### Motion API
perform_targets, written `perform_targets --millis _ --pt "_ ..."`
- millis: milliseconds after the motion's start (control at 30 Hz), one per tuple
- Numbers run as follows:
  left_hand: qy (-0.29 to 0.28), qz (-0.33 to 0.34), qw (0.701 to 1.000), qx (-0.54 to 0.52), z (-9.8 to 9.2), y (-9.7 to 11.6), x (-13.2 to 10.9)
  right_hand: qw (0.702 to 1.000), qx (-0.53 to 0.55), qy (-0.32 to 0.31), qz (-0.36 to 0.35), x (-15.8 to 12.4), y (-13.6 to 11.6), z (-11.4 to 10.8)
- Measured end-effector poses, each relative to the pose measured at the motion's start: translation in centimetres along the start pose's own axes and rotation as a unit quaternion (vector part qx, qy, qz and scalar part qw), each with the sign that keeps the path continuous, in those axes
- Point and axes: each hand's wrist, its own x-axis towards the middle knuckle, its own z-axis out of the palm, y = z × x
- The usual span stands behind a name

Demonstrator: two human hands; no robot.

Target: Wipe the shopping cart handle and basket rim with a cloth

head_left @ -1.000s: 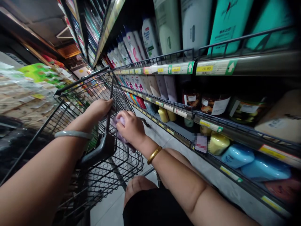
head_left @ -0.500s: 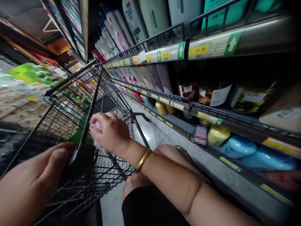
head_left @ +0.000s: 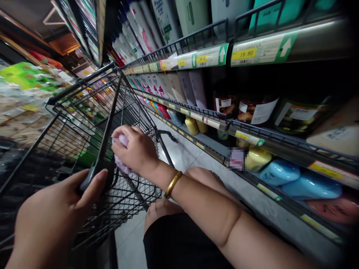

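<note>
My left hand is closed around the dark end of a bar on the wire shopping cart, thumb on the near side. A fuzzy lilac cloth is bunched in my right hand, with its folds showing past the fingers and below the palm. That hand is just right of the bar, over the cart's wire mesh; whether the cloth touches the bar I cannot tell. A gold bangle circles my right wrist.
Shelves on the right hold shampoo bottles, jars, and yellow and blue bottles low down. Price rails run along the shelf edges. Packaged goods are stacked at left. Grey floor tiles show beyond my bare knees.
My left hand has moved up and right along the bar's end, and more of its thumb shows. My right hand has shifted slightly up and right with the cloth. The view has tilted a little.
</note>
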Motion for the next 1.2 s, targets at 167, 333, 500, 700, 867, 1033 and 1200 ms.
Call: perform_targets --millis 167,333,500,700,867,1033,1200 --pt "0.038 -0.025 0.998 0.036 -1.6 3.7 0.1 0.999 -0.013 -0.003 0.044 0.7 2.5 0.3" --pt "0.018 -0.032 0.999 0.033 -2.2 5.2 1.4 0.992 -0.023 -0.021 0.123 1.3 3.5 -0.3" --pt "0.012 -0.014 0.999 0.034 -2.6 6.4 2.7 0.998 0.017 0.051 -0.039 1.0 0.3 -1.6" --pt "0.005 0.002 1.000 0.028 -2.9 7.5 4.1 0.987 -0.049 -0.024 0.151 1.9 5.6 -1.3" --pt "0.016 0.001 0.999 0.027 -2.9 8.2 5.1 0.997 0.010 0.025 0.067 2.4 4.0 -2.3" --pt "0.010 -0.024 0.999 0.024 -2.9 9.2 5.9 0.997 -0.049 0.036 0.043 2.2 4.4 -2.1" --pt "0.003 -0.035 0.999 0.015 -2.9 9.4 6.2 0.981 -0.116 -0.028 0.155 1.7 7.8 -1.9"
